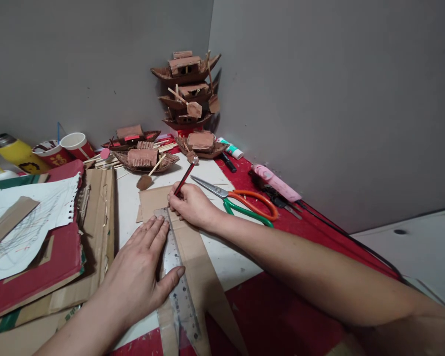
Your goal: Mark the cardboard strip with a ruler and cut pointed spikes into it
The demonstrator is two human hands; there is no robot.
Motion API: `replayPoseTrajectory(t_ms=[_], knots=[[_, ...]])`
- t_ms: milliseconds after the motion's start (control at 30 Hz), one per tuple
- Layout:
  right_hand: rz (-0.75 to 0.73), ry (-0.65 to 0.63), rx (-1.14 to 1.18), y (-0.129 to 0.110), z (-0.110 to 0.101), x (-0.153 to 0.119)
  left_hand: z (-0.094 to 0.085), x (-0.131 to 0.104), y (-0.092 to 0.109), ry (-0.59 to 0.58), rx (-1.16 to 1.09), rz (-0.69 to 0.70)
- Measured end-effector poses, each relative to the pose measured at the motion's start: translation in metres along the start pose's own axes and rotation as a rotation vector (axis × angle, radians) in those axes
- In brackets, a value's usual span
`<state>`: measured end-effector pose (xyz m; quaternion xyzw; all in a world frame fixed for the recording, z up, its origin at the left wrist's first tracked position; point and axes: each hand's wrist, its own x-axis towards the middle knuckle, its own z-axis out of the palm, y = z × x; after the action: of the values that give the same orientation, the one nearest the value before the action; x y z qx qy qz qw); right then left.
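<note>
The right hand (193, 205) has its fingers closed around a dark pencil (185, 176), whose tip is hidden behind the knuckles, near the far end of a clear ruler (173, 257). Just beside that grip, on its near left, the left hand (143, 267) lies flat with fingers and thumb spread, pressing the ruler rather than clasping it. The cardboard (196, 252) lies beneath the ruler and under the pencil grip, stretching back toward the person. The likeliest trouble is a slanted line: the left hand bears on the ruler's far half only, so a sideways push from the pencil could swing the near end — nothing holds it down. The left fingertips also sit close to the pencil's side and could get in its way. To the right of the pencil grip, open scissors (237, 200) lie near the wrist, where a careless sweep might catch the blades. Beyond the grip, a model boat (143, 157) with a paddle (144, 182) could be nudged if the cardboard slid forward.
</note>
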<state>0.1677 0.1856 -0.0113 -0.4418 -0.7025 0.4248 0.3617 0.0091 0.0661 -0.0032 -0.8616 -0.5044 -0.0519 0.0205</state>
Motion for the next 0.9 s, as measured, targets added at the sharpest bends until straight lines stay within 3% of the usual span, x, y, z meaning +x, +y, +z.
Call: replayPoseTrajectory(t_ms=[200,633,800,900], knots=[[-0.02,-0.036,0.023,0.002,0.003,0.001,-0.002,0.0,0.001,0.002,0.033,0.012],[-0.046,0.029,0.006,-0.004,0.0,-0.001,-0.001,0.0,0.0,0.025,0.028,0.023],[-0.011,-0.007,0.18,-0.009,-0.007,-0.007,-0.002,-0.001,0.002,0.072,0.101,0.055],[-0.019,0.036,0.371,-0.011,-0.012,-0.008,-0.002,-0.003,0.006,0.138,0.169,0.084]])
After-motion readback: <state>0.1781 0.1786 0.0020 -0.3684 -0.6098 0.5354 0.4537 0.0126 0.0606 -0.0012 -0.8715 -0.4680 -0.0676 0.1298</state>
